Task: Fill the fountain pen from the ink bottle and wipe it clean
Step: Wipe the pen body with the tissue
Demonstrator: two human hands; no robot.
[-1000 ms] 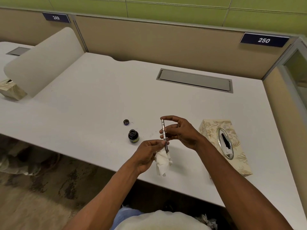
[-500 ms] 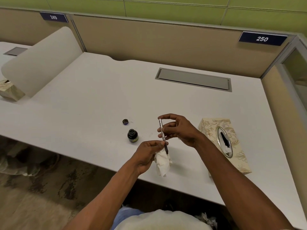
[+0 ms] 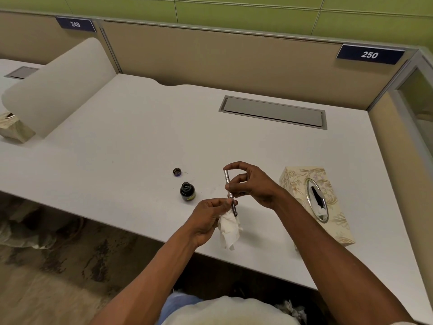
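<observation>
I'm looking down at the white desk [image 3: 140,141] and both hands are working above its near edge. My right hand [image 3: 254,185] is pinching the fountain pen [image 3: 229,187] with fingers curled round its silver upper barrel, holding it nearly upright with the nib end pointing down. My left hand [image 3: 207,218] is gripping a crumpled white tissue [image 3: 229,227] and its fingertips are closing on the pen's dark lower section, so tissue and pen are touching right there. The nib itself is too small and dark for me to make out.

Just to the left of the hands, the ink bottle [image 3: 187,191] is standing open on the desk, near the near edge, and its cap [image 3: 177,171] is lying a little farther back, apart from the bottle. Over on the right side, a patterned tissue box [image 3: 302,184] is sitting near the right edge with a tissue showing in its oval slot. Toward the back edge I'm seeing a grey cable hatch [image 3: 273,112] set flush in the top, and the partition behind is carrying a label [image 3: 370,54] reading 250.
</observation>
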